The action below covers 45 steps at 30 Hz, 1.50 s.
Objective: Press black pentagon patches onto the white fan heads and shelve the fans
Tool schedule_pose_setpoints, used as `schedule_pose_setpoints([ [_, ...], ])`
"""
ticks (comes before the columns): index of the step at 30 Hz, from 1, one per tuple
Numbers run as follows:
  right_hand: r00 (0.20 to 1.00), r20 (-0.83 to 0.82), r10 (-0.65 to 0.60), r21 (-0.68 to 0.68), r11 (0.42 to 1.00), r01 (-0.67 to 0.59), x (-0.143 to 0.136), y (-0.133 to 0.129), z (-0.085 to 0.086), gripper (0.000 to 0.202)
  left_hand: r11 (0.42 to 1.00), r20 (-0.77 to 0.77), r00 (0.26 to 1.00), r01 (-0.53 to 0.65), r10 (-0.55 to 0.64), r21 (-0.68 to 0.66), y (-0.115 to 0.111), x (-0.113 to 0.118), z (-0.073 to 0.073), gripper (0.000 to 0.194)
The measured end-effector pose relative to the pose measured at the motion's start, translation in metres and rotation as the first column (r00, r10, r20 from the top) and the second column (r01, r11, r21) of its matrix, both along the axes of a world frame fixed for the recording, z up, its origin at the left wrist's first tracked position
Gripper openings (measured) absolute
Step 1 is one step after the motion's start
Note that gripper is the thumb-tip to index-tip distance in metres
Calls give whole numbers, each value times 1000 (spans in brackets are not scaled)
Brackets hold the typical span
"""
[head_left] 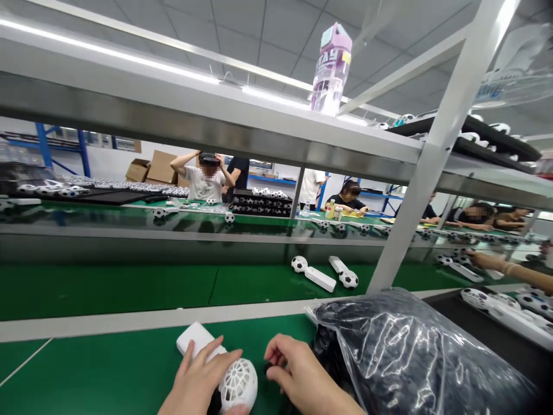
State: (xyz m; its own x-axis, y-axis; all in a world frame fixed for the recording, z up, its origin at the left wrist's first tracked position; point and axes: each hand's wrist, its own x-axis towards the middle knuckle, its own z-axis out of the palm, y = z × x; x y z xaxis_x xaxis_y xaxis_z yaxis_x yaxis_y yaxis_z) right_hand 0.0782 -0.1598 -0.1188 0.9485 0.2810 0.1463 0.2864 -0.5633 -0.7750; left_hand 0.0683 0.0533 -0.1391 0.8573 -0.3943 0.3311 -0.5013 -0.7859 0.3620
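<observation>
A white device with a round, web-like grille head (pixel 239 383) and a rectangular handle (pixel 199 339) lies on the green work surface (pixel 108 374). My left hand (pixel 201 374) is wrapped over it where handle and head meet, thumb low by the grille. Just right of the head, my right hand (pixel 294 366) pinches a small black piece (pixel 268 367) between thumb and fingertips, not touching the device. Beside my right wrist lies a clear plastic bag (pixel 401 346) filled with black items.
Two white devices with football-patterned heads (pixel 319 278) (pixel 344 272) lie on the green belt (pixel 129 291) ahead. A slanted metal post (pixel 410 230) rises behind the bag. At right, another person's arm (pixel 510 270) reaches over more devices. A shelf (pixel 216 121) crosses overhead.
</observation>
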Motion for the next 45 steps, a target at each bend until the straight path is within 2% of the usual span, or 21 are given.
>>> schedule_pose_setpoints([
  [2,999,42,34,18,999,-34,-3,0,4,20,999,-69,996,47,-48,-15,2,0,0,51],
  [7,994,78,73,71,994,-79,-10,0,15,19,994,-194,975,103,-110,-44,4,-2,13,58],
  [11,980,134,150,27,988,-155,-19,5,22,8,993,-232,966,98,-112,-71,0,-1,15,63],
  [15,937,187,294,-9,955,-298,-27,13,21,12,991,-242,963,98,-118,-94,0,-2,13,67],
  [17,930,187,316,-18,948,-319,-28,16,15,12,990,-243,962,103,-123,-95,0,-2,12,72],
  [24,979,85,187,71,979,-194,-25,22,-1,7,992,-238,965,86,-107,-97,0,-1,10,67],
  [29,998,41,50,95,994,-53,-22,22,-7,31,992,-245,963,91,-111,-90,-1,-2,13,63],
  [31,998,-14,57,101,993,-55,-21,22,-9,41,992,-238,965,89,-108,-92,-1,-3,13,61],
  [33,989,-96,117,142,985,-103,-20,23,-11,44,991,-229,968,83,-104,-102,-2,-2,12,60],
  [35,975,-145,169,190,972,-140,-21,25,-13,42,990,-216,971,75,-99,-115,-3,-2,11,60],
  [39,977,-137,161,242,962,-125,-22,28,-15,37,990,-193,977,61,-86,-131,-3,-1,9,58],
  [42,966,-162,203,271,950,-154,-14,22,-12,35,990,-198,975,78,-100,-118,-5,-3,10,59],
  [43,970,-156,187,250,957,-145,-10,18,-9,31,991,-198,975,83,-104,-109,-5,-3,10,63],
  [45,996,-67,61,117,992,-53,0,6,-2,19,992,-190,976,87,-102,-87,-6,-4,9,69],
])
